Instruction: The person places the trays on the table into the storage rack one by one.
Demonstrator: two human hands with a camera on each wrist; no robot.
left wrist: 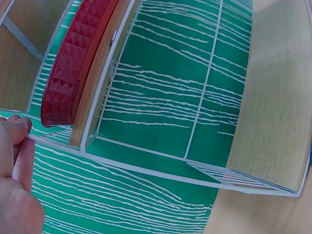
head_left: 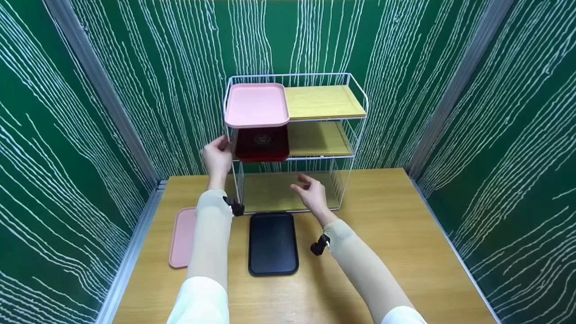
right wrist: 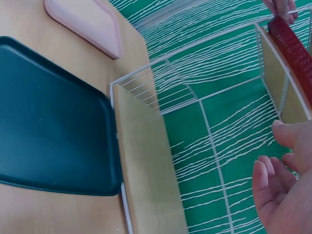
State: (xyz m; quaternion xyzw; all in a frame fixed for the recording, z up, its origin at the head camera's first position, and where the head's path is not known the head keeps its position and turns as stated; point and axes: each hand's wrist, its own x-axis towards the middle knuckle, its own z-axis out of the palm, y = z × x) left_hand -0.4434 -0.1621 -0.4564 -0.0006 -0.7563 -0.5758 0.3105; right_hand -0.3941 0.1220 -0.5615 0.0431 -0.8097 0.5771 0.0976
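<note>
A white wire rack with three wooden shelves (head_left: 324, 102) stands at the back. My left hand (head_left: 218, 158) pinches the rack's left front post (left wrist: 58, 145) between thumb and fingers, level with the middle shelf. Just beside it on that shelf lies a dark red tray (head_left: 262, 150) with a faceted rim (left wrist: 68, 63). Above, a pink tray (head_left: 257, 104) covers the left half of the top shelf. My right hand (head_left: 312, 194) hovers before the bottom shelf (right wrist: 146, 161), fingers loosely bent and holding nothing.
A dark tray (head_left: 273, 243) lies on the wooden table (head_left: 382, 252) in front of the rack. Further left, another pink tray (head_left: 181, 238) is partly hidden by my left forearm. Green walls with white streaks enclose the table on three sides.
</note>
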